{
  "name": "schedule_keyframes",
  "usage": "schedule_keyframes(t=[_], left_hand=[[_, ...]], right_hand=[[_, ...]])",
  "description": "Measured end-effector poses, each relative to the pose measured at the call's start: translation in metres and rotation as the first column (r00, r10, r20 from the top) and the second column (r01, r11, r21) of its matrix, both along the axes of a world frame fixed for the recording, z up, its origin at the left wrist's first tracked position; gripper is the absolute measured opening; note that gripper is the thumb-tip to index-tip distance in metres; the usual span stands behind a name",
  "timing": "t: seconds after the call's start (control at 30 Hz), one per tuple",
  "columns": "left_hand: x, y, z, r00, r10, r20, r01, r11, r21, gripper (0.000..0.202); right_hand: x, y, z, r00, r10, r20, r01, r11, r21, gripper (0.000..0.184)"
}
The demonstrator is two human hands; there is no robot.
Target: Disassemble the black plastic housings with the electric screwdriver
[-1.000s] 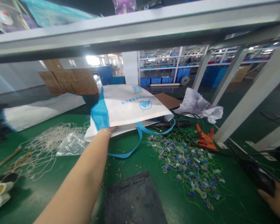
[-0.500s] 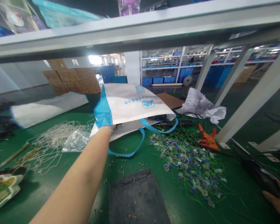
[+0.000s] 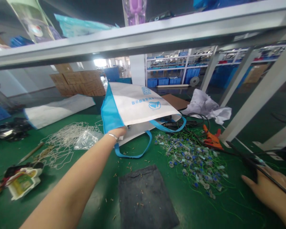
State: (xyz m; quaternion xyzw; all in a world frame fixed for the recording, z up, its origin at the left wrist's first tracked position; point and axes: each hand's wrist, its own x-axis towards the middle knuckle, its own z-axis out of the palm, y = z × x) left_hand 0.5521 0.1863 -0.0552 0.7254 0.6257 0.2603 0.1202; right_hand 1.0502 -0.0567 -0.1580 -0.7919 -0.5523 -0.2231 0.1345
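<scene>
My left hand [image 3: 120, 131] reaches into the mouth of a white and blue cloth tote bag [image 3: 138, 106], which lies on its side. Its fingers are hidden inside the bag, along with whatever they touch. At the right, my right hand [image 3: 274, 187] is around a black corded tool [image 3: 251, 168], with a black cable running across the hand. Blurred and partly hidden, the tool cannot be named exactly. To the left of that hand lies a heap of small clear and blue parts with green wires [image 3: 193, 159].
A dark mat [image 3: 146, 200] with scattered small screws lies in front. White cords [image 3: 69, 136], a clear plastic bag [image 3: 87, 140] and a white-cased part with wires [image 3: 25, 181] lie left. An orange clamp [image 3: 212, 138] sits near the metal posts; a shelf [image 3: 124, 38] crosses above.
My left hand is still in the bag, whose side now bulges less crumpled. My right hand has moved left and further into view with the black tool. The view has shifted slightly.
</scene>
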Motion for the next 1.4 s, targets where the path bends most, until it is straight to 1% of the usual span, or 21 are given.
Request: schedule_keyframes(t=[0.07,0.2,0.27,0.3,0.33,0.37,0.4,0.43,0.47,0.5,0.57,0.6,0.67,0.73,0.83,0.93,1.03,1.17,1.3,1.33,1.4], left_hand=[[0.002,-0.021,0.005,1.0,-0.005,0.014,0.005,1.0,-0.029,0.035],[0.005,-0.081,0.018,0.993,-0.037,0.111,0.04,0.999,-0.024,0.065],[0.007,-0.114,0.022,0.966,-0.053,0.255,0.072,0.995,-0.065,0.065],[0.008,-0.129,0.023,0.918,-0.05,0.394,0.105,0.987,-0.121,0.064],[0.009,-0.143,0.022,0.801,-0.011,0.599,0.165,0.965,-0.203,0.063],[0.011,-0.156,0.02,0.644,0.06,0.763,0.238,0.932,-0.274,0.063],[0.012,-0.166,0.018,0.462,0.157,0.873,0.316,0.89,-0.328,0.061],[0.014,-0.175,0.014,0.291,0.266,0.919,0.383,0.848,-0.367,0.057],[0.015,-0.182,0.01,0.163,0.364,0.917,0.429,0.811,-0.398,0.05],[0.017,-0.188,0.006,0.061,0.45,0.891,0.46,0.78,-0.425,0.042],[0.019,-0.194,-0.003,-0.092,0.571,0.815,0.502,0.734,-0.458,0.028],[0.02,-0.196,-0.006,-0.143,0.601,0.786,0.521,0.721,-0.456,0.024],[0.022,-0.199,-0.012,-0.205,0.618,0.759,0.555,0.712,-0.43,0.024],[0.022,-0.201,-0.017,-0.243,0.602,0.76,0.586,0.716,-0.379,0.028],[0.021,-0.206,-0.025,-0.271,0.543,0.795,0.619,0.731,-0.288,0.041],[0.018,-0.212,-0.032,-0.24,0.468,0.851,0.638,0.736,-0.225,0.048],[0.018,-0.216,-0.034,-0.208,0.369,0.906,0.629,0.76,-0.165,0.055],[0.023,-0.215,-0.031,-0.21,0.263,0.942,0.546,0.831,-0.111,0.058],[0.028,-0.216,-0.031,-0.146,0.274,0.95,0.436,0.88,-0.187,0.047],[0.03,-0.217,-0.032,-0.12,0.283,0.952,0.41,0.887,-0.212,0.043],[0.032,-0.219,-0.035,-0.068,0.304,0.95,0.369,0.893,-0.259,0.04]], right_hand=[[-0.019,0.001,0.011,0.999,0.031,0.028,-0.029,0.999,-0.039,0.059],[-0.049,0.004,0.024,0.985,0.17,0.031,-0.167,0.983,-0.081,0.05],[-0.067,0.007,0.03,0.966,0.257,0.02,-0.254,0.964,-0.084,0.046],[-0.079,0.009,0.035,0.953,0.302,0.013,-0.301,0.951,-0.078,0.045],[-0.093,0.01,0.04,0.938,0.346,0.012,-0.344,0.936,-0.072,0.044],[-0.109,0.011,0.047,0.919,0.394,0.007,-0.393,0.918,-0.056,0.043],[-0.126,0.012,0.056,0.898,0.44,-0.003,-0.44,0.898,-0.023,0.042],[-0.146,0.012,0.065,0.872,0.49,-0.015,-0.49,0.872,0.008,0.04],[-0.167,0.011,0.076,0.819,0.57,-0.069,-0.564,0.821,0.089,0.037],[-0.188,0.01,0.086,0.765,0.631,-0.127,-0.61,0.774,0.17,0.034],[-0.228,0.009,0.104,0.661,0.699,-0.271,-0.666,0.714,0.217,0.03],[-0.245,0.009,0.111,0.597,0.714,-0.365,-0.699,0.687,0.2,0.031],[-0.273,0.011,0.118,0.485,0.699,-0.525,-0.735,0.651,0.187,0.038],[-0.29,0.018,0.12,0.401,0.668,-0.627,-0.754,0.63,0.189,0.04],[-0.301,0.029,0.118,0.301,0.629,-0.717,-0.764,0.609,0.213,0.032],[-0.303,0.036,0.116,0.195,0.543,-0.817,-0.757,0.613,0.226,0.023],[-0.302,0.039,0.112,0.124,0.463,-0.878,-0.749,0.624,0.223,0.023],[-0.304,0.038,0.104,0.084,0.431,-0.898,-0.732,0.638,0.237,0.027],[-0.312,0.035,0.099,0.086,0.467,-0.88,-0.697,0.659,0.282,0.023],[-0.314,0.035,0.098,0.09,0.478,-0.874,-0.67,0.678,0.302,0.022],[-0.314,0.038,0.096,0.106,0.494,-0.863,-0.573,0.74,0.353,0.023]])
